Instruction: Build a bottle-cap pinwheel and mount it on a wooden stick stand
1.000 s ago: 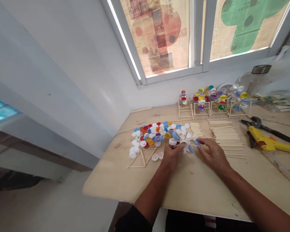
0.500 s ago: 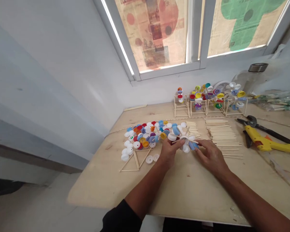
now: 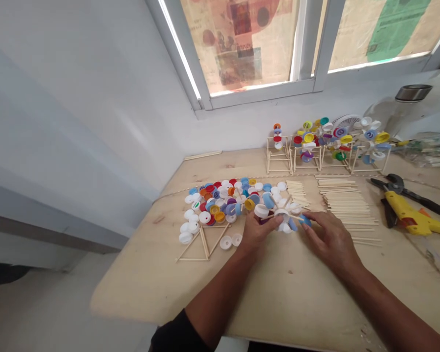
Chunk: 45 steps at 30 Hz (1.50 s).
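A wheel of bottle caps on sticks, with a white cap at its hub, is held low over the wooden table. My left hand grips it at the hub, thumb on the white centre cap. On the other side my right hand pinches a blue bottle cap at the end of one spoke. Just left of the wheel lies a heap of loose bottle caps in several colours. Flat stick frames lie in front of that heap, beside two white caps.
Rows of wooden sticks lie right of the heap. A yellow glue gun and black-handled pliers are at the right. Several finished cap wheels on stick stands line the back wall, near a glass jar and a plastic bag.
The view has shifted slightly, so the table's things sit a little differently in the picture. Both hands keep their hold on the cap wheel.
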Tool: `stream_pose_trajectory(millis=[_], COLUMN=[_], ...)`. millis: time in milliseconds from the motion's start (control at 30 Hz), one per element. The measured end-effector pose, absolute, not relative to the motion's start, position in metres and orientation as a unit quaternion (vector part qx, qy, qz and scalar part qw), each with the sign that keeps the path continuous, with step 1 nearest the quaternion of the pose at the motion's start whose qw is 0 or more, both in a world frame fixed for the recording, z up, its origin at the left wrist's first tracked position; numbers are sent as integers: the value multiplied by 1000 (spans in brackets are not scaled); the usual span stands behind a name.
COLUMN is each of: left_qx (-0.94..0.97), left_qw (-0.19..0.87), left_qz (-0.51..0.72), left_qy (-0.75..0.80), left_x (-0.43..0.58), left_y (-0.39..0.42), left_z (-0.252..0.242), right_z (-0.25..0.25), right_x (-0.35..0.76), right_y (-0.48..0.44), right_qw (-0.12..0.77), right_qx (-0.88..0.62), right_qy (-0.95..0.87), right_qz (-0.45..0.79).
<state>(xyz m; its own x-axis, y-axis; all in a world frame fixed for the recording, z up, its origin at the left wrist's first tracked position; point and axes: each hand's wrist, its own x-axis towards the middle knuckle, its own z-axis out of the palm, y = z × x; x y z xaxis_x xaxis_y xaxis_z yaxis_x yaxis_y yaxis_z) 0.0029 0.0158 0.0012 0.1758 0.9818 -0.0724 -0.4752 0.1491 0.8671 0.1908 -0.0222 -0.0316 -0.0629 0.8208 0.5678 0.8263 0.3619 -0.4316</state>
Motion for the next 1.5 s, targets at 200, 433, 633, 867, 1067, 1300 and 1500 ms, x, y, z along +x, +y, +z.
stream_pose_trajectory(millis=[200, 433, 633, 867, 1067, 1300, 1500], left_qx=[373, 365, 362, 373, 368, 377, 368], left_qw=[661, 665, 661, 657, 657, 654, 650], left_qz=[541, 538, 535, 534, 534, 531, 539], left_qy=[362, 369, 382, 380, 384, 384, 389], left_x=[3, 5, 5, 4, 3, 3, 5], left_y=[14, 13, 12, 11, 11, 12, 13], left_z=[5, 7, 5, 5, 5, 5, 1], right_z=[-31, -34, -34, -34, -34, -35, -34], right_x=[192, 191, 191, 191, 192, 198, 198], right_y=[-21, -19, -19, -20, -20, -19, -20], right_qw=[330, 318, 315, 306, 315, 363, 345], right_qx=[-545, -538, -544, -546, -555, -563, -564], right_qy=[-767, -777, -774, -777, -769, -743, -749], right_qz=[-79, -78, -81, -61, -43, -12, -29])
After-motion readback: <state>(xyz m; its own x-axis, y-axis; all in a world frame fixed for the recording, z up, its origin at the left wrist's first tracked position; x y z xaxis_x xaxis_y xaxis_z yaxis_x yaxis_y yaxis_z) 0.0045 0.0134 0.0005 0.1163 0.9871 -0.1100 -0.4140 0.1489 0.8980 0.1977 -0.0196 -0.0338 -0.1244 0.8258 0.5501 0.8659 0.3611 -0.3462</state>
